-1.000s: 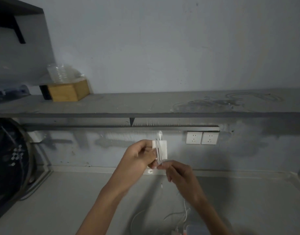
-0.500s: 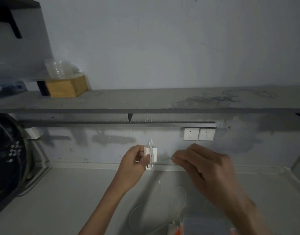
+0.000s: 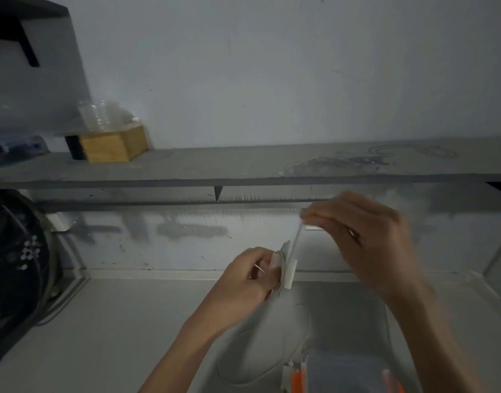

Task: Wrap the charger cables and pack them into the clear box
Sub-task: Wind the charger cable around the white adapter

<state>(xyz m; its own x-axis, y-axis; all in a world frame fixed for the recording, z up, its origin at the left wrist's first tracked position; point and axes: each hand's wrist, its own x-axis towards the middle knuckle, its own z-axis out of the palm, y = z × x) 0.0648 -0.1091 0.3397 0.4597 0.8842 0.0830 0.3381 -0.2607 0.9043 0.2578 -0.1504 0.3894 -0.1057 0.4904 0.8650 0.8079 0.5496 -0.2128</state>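
On the far left sits a dark round fan (image 3: 14, 268), and a wooden box (image 3: 113, 146) rests on the shelf (image 3: 243, 168). In the middle, the left hand (image 3: 243, 282) grips the white charger block (image 3: 286, 268), with loops of cable around it. The right hand (image 3: 357, 236) has swung up from below and now pinches the white cable (image 3: 296, 239), pulling it tight for another turn. So wrapping is partway done. The clear box (image 3: 345, 373) waits low on the right, by loose cable.
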